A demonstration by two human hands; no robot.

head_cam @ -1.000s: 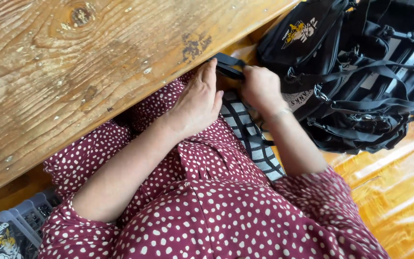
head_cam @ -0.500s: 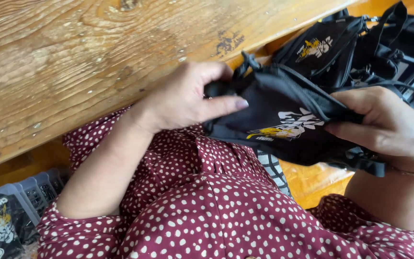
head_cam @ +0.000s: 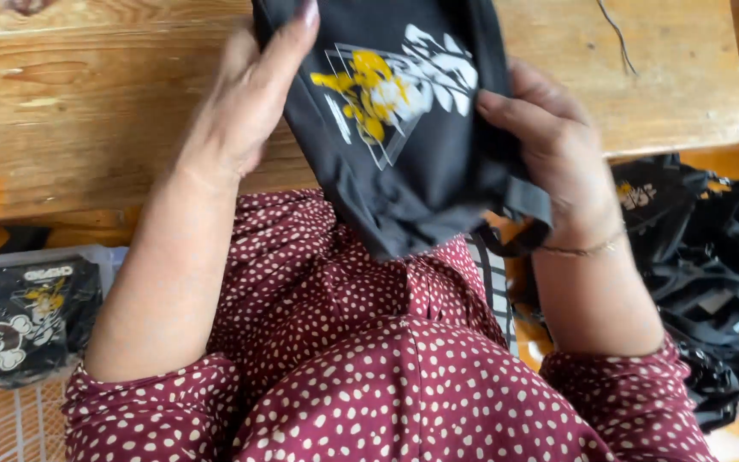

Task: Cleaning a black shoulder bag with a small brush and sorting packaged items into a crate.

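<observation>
Head view shows both hands holding a black cloth bag (head_cam: 404,128) with a yellow and white print up over the wooden table (head_cam: 87,111). Left hand (head_cam: 245,103) has its grip closed on the bag's left edge, right hand (head_cam: 549,145) on its right edge. More black bags (head_cam: 712,265) lie heaped to the right.
</observation>
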